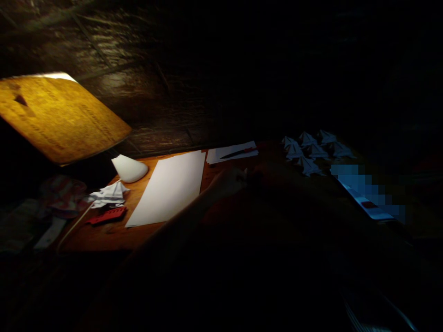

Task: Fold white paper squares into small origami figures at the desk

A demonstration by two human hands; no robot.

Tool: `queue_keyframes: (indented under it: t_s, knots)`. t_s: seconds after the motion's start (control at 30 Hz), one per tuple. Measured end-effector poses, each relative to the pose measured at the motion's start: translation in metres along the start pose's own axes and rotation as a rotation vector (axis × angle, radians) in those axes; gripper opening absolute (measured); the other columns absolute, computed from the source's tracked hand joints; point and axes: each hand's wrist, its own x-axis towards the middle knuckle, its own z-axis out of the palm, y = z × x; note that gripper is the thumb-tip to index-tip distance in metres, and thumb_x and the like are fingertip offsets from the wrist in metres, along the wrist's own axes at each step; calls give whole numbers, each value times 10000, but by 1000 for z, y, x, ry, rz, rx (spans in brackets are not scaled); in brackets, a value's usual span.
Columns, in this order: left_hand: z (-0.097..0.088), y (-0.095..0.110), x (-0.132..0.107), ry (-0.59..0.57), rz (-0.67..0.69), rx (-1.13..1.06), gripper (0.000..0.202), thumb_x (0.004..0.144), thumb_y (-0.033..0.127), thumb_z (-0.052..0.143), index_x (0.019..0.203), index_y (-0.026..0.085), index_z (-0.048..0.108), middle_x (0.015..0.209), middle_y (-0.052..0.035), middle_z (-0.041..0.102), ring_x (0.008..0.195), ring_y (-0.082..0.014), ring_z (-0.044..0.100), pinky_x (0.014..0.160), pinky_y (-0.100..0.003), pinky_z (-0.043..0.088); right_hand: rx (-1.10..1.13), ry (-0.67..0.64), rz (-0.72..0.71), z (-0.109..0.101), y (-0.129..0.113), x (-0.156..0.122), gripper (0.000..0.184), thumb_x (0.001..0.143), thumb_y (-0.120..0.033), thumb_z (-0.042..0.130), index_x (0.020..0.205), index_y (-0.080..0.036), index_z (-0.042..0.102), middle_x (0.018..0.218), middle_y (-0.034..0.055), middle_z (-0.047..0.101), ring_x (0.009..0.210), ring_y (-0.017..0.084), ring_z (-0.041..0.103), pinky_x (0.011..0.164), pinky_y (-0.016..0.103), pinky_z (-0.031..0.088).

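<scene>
My left hand (228, 180) reaches over the table, its fingers closed together at a small pale bit (246, 171) that I cannot make out. Beside it, my right hand (265, 177) is almost lost in the dark, and its fingers do not show clearly. Large white paper sheets (173, 189) lie left of my left hand. Just beyond the hands, a dark-bladed knife (237, 152) rests on a smaller stack of paper (216, 156). Several folded paper pieces (308, 151) stand in rows to the right.
At the left, a lamp with a yellow shade (62, 115) and white base (129, 168) lights the wooden table (138, 240). Near it lie a crumpled-looking folded paper (110, 194) and a red object (108, 216). A glowing, pixelated screen (367, 193) is at the right.
</scene>
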Motion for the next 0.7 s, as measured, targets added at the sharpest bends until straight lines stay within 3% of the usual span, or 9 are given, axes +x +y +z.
queue_keyframes:
  t_s: [0.27,0.57,0.7]
  knots:
    - [2,-1,-2,13,-21,-31,154,781,278,656,720,168,745,645,1,586,610,-113,494,587,-261,303,-34,8,158,-6,-16,-5,223,876,-262,640,1019,-211,803,1023,73,781,825,188,708,644,246,424]
    - [-1,5,-4,46,-56,4,149,757,256,632,729,186,760,637,-17,629,621,-137,533,579,-258,320,-35,-8,208,-8,-20,-4,268,868,-384,654,1003,-215,812,984,93,780,785,208,708,649,271,450]
    - [-3,8,-5,47,-67,58,173,743,223,615,760,190,784,684,-26,664,640,-145,564,583,-267,327,-77,-50,213,-9,-17,6,290,873,-341,639,1034,-177,816,1010,119,783,795,196,709,662,254,457]
